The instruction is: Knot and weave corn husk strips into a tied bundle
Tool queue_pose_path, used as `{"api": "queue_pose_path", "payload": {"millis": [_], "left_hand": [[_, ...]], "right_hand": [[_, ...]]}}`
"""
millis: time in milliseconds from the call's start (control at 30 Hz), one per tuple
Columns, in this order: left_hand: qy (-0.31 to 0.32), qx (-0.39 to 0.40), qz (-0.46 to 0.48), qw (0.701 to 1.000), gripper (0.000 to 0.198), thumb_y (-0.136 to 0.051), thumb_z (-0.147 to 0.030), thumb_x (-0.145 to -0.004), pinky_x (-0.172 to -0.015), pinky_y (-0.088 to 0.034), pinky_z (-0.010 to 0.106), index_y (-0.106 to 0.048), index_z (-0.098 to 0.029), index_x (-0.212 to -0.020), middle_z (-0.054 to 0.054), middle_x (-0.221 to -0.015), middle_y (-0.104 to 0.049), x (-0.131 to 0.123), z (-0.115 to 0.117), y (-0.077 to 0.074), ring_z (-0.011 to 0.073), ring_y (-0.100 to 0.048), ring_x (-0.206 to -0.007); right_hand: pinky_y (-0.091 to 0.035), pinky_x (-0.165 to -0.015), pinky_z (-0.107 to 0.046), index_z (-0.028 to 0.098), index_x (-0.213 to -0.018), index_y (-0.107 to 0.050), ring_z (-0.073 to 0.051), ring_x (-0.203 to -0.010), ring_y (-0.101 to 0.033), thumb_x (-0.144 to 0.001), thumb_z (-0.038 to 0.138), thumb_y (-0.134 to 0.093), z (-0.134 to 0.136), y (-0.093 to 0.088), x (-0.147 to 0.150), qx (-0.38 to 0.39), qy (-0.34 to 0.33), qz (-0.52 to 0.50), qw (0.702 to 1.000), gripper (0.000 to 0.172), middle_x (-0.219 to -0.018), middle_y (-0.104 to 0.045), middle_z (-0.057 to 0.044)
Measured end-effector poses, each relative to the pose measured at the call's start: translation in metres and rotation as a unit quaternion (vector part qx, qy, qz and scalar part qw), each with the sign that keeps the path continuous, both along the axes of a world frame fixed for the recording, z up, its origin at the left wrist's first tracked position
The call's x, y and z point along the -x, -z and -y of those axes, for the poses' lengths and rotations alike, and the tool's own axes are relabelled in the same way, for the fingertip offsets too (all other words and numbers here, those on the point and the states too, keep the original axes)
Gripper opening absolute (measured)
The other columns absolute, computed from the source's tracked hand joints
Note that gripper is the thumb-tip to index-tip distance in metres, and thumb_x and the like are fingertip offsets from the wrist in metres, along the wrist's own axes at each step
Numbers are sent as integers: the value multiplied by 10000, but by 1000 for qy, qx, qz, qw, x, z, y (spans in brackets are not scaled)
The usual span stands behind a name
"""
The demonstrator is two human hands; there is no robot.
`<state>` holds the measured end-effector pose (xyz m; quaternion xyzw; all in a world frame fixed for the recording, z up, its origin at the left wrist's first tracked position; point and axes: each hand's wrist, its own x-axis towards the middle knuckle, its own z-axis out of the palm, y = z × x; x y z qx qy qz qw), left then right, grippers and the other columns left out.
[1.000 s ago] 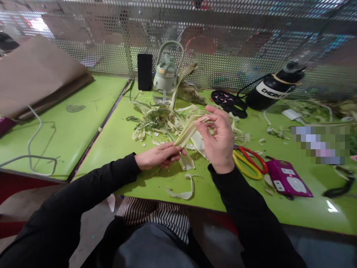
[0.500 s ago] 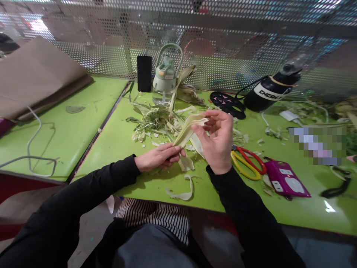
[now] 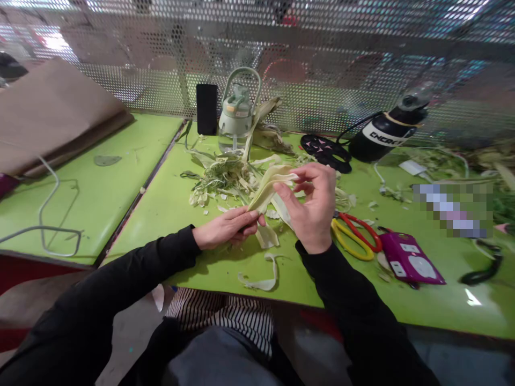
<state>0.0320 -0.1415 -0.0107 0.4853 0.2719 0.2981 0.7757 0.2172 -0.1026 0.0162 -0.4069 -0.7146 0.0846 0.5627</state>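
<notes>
Pale green husk (image 3: 265,190) slants between 2 hands, above the green table (image 3: 161,195). The left hand (image 3: 225,229) pinches its lower end, thumb on top; the right hand (image 3: 316,209) holds the upper end, thumb and fingertips drawn close together. Up there the layers part into loose edges, with no tie showing, so this piece looks partly worked. Beyond it, a pile (image 3: 225,174) of shreds and scraps suggests much has already been torn or cut. 1 curled strip (image 3: 270,283) lies near the table's front edge. Scissors (image 3: 357,236) lie beside the right hand, unheld. How much remains, I cannot tell.
</notes>
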Motion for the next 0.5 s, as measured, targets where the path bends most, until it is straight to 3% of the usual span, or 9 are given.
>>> {"api": "queue_pose_path", "payload": {"millis": [167,333,500], "left_hand": [[4,-29,-10,1000,312,-382,-439,-1006,-436,-246,159,-531,-164,-1014,-54,-717,-353,1,1,0,35,-253,-488],[4,-57,-42,998,340,-410,-479,-989,-448,-293,173,-549,-172,-1037,-45,-730,-379,1,2,2,43,-292,-501],[5,-61,-53,997,358,-408,-505,-983,-446,-296,177,-548,-180,-1038,-46,-733,-381,1,1,3,46,-298,-506]], "right_hand": [[-530,-697,-334,254,-945,-646,-178,-927,-581,-875,325,-682,0,0,0,-25,7,40,999,106,-1028,-570,-34],[-528,-930,-430,249,-942,-606,-219,-1163,-591,-900,262,-647,-1,-1,1,-58,-19,33,998,60,-1201,-617,-43],[-521,-922,-431,246,-939,-583,-198,-1068,-620,-916,223,-614,0,-1,1,-68,-23,26,997,45,-1087,-657,-34]]}}
